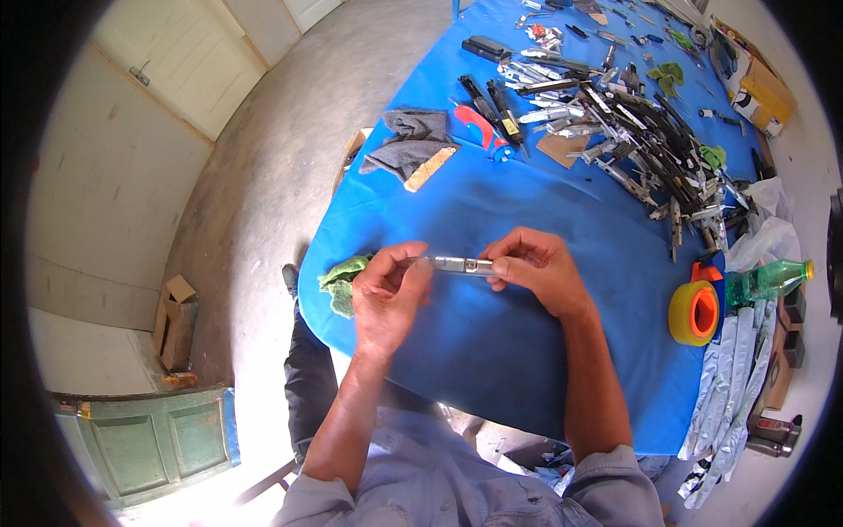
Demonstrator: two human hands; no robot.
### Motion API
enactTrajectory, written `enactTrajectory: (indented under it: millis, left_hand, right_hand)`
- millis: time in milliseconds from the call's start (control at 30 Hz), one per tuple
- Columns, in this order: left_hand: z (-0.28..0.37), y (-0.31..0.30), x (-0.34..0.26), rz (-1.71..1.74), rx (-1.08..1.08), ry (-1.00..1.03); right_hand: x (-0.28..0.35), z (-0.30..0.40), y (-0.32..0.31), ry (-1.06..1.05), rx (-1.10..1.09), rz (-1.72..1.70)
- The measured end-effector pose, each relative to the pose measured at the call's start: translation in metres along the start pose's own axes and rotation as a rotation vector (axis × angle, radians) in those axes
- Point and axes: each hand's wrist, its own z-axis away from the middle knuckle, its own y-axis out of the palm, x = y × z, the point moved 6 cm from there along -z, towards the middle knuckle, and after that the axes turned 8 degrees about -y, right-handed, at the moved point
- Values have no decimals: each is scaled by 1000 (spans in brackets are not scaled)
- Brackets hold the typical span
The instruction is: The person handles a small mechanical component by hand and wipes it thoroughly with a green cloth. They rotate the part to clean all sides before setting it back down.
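Between my two hands, a slim silver metal mechanism (pixel 454 265) lies nearly level above the blue-covered table (pixel 487 356). My left hand (pixel 392 290) pinches its left end between thumb and fingers, which hide that end. Thumb and fingers of my right hand (pixel 533 270) grip the right end, just past a small slot in the metal. Beside the left hand, a green cloth (pixel 341 284) lies crumpled at the table's left edge.
Beyond my hands lie a grey cloth (pixel 411 141), a red-handled tool (pixel 475 125) and a large heap of metal mechanisms (pixel 632 138). At right are a tape roll on a dispenser (pixel 693 313), a green plastic bottle (pixel 767 281) and silvery plastic strips (pixel 728 382).
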Motion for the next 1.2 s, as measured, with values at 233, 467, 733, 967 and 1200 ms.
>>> enactTrajectory:
  millis: [233,467,733,967,1200]
  left_hand:
    - [-8,-13,-4,-73,32,-83]
    - [16,-34,-44,-676,-239,185]
    - [27,-71,-29,-1167,-263,412]
    - [19,-82,-32,-1001,-308,378]
    - [34,22,-40,-904,-52,639]
  right_hand:
    - [18,6,40,-59,103,446]
    - [6,8,59,-418,-51,871]
    - [9,10,70,-471,-76,1063]
    - [13,11,68,-427,-59,1126]
    - [8,10,64,-423,-41,1127]
